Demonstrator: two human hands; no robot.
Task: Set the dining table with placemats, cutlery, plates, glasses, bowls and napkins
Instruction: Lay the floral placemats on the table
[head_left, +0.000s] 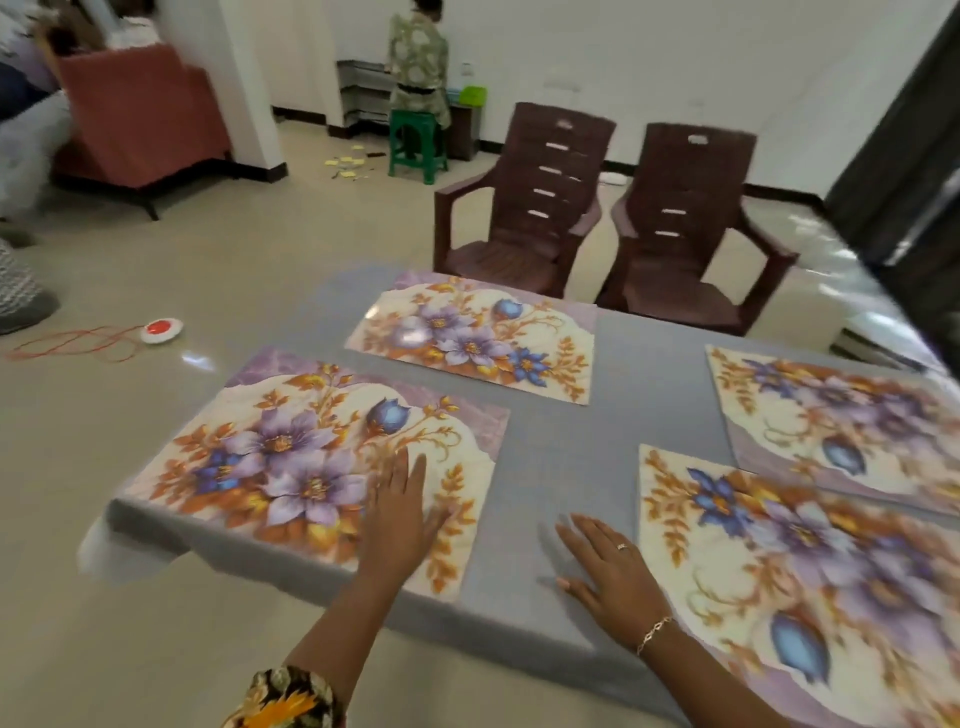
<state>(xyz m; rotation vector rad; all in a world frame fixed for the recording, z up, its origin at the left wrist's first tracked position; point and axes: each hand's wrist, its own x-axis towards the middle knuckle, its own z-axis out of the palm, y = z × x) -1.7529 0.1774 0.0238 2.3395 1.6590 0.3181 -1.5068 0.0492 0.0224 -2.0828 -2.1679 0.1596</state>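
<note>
The worktop (561, 431) is a table under a plain grey cloth, which hangs over the near left corner. Four floral placemats lie flat on it, two to a side. The near left mat (311, 457) and the far left mat (472, 343) are apart from each other. The near right mat (810, 561) lies with its far edge over the far right mat (841, 421), or right against it. A bare strip of cloth runs between the two sides.

The left hand (397, 512) lies flat on the near left mat, palm down, fingers straight and close together. The right hand (610, 566) rests palm down on the bare cloth just beside the near right mat, fingers spread, holding nothing. It wears a ring and a bracelet.

Two brown plastic chairs (524, 208) stand side by side at the far edge of the table. The floor (234, 249) is glossy beige tile. On it to the left lies a round red-and-white disc (162, 329) with a loose red cord (72, 345). Farther back are a red armchair (140, 114), yellow scraps (348, 166) and a green stool (415, 143). A person (418, 57) stands there facing the white wall. A dark door (904, 171) fills the right edge.
</note>
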